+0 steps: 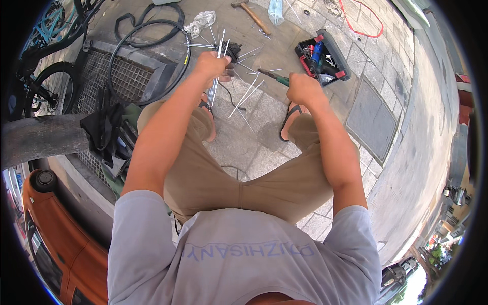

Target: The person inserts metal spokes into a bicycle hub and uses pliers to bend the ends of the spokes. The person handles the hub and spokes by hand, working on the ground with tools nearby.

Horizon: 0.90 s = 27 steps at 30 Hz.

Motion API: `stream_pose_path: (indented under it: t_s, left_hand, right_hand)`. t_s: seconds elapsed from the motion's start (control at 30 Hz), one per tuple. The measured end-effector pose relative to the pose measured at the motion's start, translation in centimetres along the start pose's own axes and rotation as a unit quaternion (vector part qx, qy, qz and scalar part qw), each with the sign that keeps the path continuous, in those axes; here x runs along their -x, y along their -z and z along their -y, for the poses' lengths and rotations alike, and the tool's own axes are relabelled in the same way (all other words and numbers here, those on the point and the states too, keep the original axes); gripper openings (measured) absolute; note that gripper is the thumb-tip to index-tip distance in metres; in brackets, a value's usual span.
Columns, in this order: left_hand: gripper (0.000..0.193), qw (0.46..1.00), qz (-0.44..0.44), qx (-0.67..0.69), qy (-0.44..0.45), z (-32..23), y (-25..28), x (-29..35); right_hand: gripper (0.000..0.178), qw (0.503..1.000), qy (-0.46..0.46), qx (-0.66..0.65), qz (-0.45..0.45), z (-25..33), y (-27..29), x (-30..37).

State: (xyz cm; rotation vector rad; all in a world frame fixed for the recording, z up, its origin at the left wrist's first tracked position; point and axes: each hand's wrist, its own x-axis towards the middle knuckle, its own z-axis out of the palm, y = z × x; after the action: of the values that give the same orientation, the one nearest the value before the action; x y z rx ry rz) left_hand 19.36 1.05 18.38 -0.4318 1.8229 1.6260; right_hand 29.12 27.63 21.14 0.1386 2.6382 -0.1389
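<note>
My left hand is closed around a bundle of thin silvery wheel spokes, which stand nearly upright above and below my fist. Just beyond it, a dark wheel hub has more spokes fanning out in several directions, partly hidden by my fingers. My right hand grips green-handled pliers, their dark jaws pointing left toward the spokes. Between my feet, a few loose spokes lie crossed on the paving.
An open toolbox with a blue tool sits past my right hand. A hammer, a white rag, a bicycle tyre and a dark inner tube lie farther out. Metal grating and a parked bicycle are at left.
</note>
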Motion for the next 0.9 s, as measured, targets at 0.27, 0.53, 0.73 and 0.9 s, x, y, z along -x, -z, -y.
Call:
stream_pose_path:
  t_s: [0.27, 0.53, 0.73, 0.9]
  left_hand:
    - [0.038, 0.982, 0.168, 0.086, 0.026, -1.6, -0.8, 1.9]
    - [0.029, 0.985, 0.131, 0.107, 0.021, -1.5, -1.0, 1.9]
    - [0.03, 0.986, 0.141, 0.092, 0.004, -1.5, -1.1, 2.0]
    - [0.039, 0.987, 0.139, 0.082, -0.011, -1.7, -0.8, 2.1]
  right_hand:
    - [0.036, 0.976, -0.121, 0.132, 0.119, -2.0, 0.1, 0.6]
    - [0.033, 0.977, -0.116, 0.126, 0.13, -3.8, -0.2, 0.1]
    - [0.035, 0.987, -0.114, 0.061, 0.099, -4.5, -0.6, -0.1]
    - [0.039, 0.988, -0.131, 0.019, 0.075, -4.7, 1.1, 0.5]
